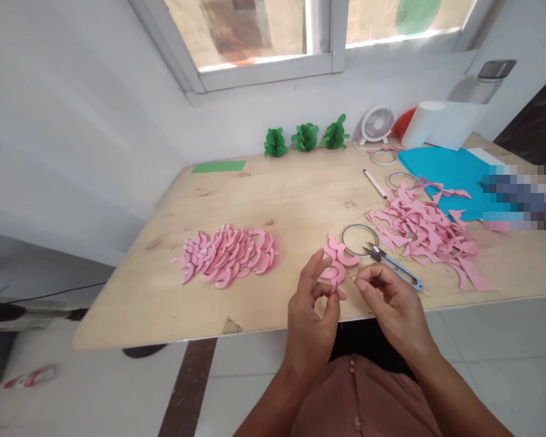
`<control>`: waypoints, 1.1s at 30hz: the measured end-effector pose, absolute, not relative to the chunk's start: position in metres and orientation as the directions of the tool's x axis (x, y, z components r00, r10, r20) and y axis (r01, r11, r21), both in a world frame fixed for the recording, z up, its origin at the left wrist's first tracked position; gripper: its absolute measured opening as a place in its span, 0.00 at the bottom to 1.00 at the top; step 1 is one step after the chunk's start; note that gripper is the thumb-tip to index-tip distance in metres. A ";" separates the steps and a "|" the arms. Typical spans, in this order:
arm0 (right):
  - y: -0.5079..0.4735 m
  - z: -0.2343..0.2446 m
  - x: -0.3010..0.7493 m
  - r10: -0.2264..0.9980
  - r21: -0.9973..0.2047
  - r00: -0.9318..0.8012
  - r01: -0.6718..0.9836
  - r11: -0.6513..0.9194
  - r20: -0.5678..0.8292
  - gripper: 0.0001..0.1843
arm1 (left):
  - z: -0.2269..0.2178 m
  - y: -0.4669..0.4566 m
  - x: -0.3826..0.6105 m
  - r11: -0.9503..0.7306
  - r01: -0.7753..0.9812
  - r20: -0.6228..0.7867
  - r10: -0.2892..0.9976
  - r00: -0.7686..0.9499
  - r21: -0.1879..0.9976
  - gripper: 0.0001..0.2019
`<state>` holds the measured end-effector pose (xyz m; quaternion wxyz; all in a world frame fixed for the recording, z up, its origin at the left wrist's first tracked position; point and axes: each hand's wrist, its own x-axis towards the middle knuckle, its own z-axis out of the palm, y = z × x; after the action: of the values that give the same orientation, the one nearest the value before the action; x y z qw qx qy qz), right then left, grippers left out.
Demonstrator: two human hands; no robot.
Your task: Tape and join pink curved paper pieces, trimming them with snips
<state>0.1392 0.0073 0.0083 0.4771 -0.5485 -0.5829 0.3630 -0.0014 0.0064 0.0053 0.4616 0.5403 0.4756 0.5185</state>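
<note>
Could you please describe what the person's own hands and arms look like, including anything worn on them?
The left hand and right hand are bare, with no gloves and no rings discernible on the fingers. Both forearms are uncovered as far as they show, with no sleeve, watch or bracelet visible. The person wears a brownish top with small round buttons down the front.

craft workspace: wooden table (300,194), snips (400,267), pink scraps (418,227), green figures (306,138)
</note>
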 end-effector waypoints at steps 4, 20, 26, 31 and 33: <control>0.002 0.009 0.130 0.985 -0.960 0.087 0.251 0.126 0.152 0.06 | 0.003 0.006 0.001 -0.243 0.224 0.254 0.967 -0.020 0.944 0.29; 0.010 0.001 0.121 0.987 -0.992 0.156 0.127 0.019 0.039 0.17 | 0.001 0.009 0.002 -0.012 0.003 0.013 0.999 -0.046 1.000 0.23; 0.015 0.001 0.123 0.993 -0.999 0.107 -0.011 -0.051 -0.052 0.17 | 0.004 0.015 0.004 0.252 -0.269 -0.258 0.966 0.013 0.930 0.11; 0.016 -0.002 0.124 0.995 -0.999 0.089 -0.009 -0.052 -0.052 0.16 | 0.004 0.018 0.006 0.300 -0.318 -0.312 0.950 0.015 0.899 0.09; 0.016 -0.002 0.125 0.993 -0.999 0.109 0.005 -0.035 -0.034 0.13 | 0.003 0.020 0.005 0.288 -0.319 -0.305 0.952 -0.004 0.903 0.08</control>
<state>0.1246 0.0157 -0.0020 0.5162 -0.5368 -0.4649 0.4789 0.0052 0.0197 0.0030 0.6299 0.3183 0.4973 0.5045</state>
